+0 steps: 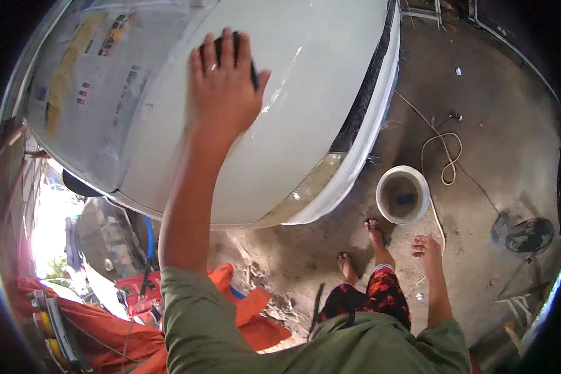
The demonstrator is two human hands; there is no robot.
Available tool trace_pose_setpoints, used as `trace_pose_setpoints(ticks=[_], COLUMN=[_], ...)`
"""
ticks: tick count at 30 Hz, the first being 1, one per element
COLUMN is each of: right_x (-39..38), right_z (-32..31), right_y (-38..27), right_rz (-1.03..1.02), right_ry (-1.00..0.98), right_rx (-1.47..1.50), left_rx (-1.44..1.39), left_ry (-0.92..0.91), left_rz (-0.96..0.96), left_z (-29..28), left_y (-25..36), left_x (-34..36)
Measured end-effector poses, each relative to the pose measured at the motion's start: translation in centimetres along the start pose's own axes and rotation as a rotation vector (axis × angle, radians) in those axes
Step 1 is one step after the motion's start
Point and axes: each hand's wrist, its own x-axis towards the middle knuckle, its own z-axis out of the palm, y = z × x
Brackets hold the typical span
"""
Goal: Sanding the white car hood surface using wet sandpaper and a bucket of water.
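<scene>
My left hand (226,87) is stretched out over the white car hood (280,37), pressing a dark pad (254,73) against the painted surface. Most of the pad is hidden under my palm and fingers; only its dark edges show. A wet-looking streak shines on the hood to the right of that hand. My right hand (426,247) hangs low at my side with loosely bent fingers and nothing visible in it. Just beyond it stands a white bucket (424,198) of murky water, with a blue piece (405,199) inside.
A pale cord (439,227) loops on the concrete floor (505,156) past the bucket. To the right stands a black fan (530,235). Orange cloth (106,330) and a red crate (134,290) lie at the lower left. The car's headlight (311,181) faces my feet.
</scene>
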Motion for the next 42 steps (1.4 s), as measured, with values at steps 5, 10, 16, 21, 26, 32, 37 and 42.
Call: trace_pose_setpoints(ticks=[5,10,16,21,26,32,37,42], right_x=[-3.5,2.2,4.6,2.3,7.4,4.2,4.1,1.7], right_z=[-9.5,-12.0,-0.7,-12.0,0.5,-2.5,-15.7,-3.4], right_y=[7.2,4.2,-15.4,-14.5,-24.4,-15.6,-13.7,-30.5], right_rz=[-0.048,-0.122,-0.692,-0.47,-1.087,-0.582,-0.477,-0.94], right_ry=[0.096,0.197,0.008,0.118,0.26,-0.083,0.029,0.061], right_rx=[-0.123,-0.14,-0.208,-0.33,-0.696,-0.185,-0.277,-0.363], left_rx=[-0.041,-0.039,-0.053,-0.088,-0.023,-0.064,-0.028,-0.041], left_ry=[-0.161,-0.066,-0.014,-0.032,-0.011,-0.111,-0.096,-0.012], left_rz=[0.054,-0.023,0.031,-0.051,0.032,0.049,0.023,0.149], left_z=[-0.8,-0.9,0.9,-0.5,0.4,-0.4,-0.4,2.2], left_y=[-3.3,-4.5,-3.4,-3.8,-3.3,-3.1,-0.7,-2.1], left_x=[-11.8,-9.4,-1.6,-13.3,-0.1,-11.4,-5.2,6.8])
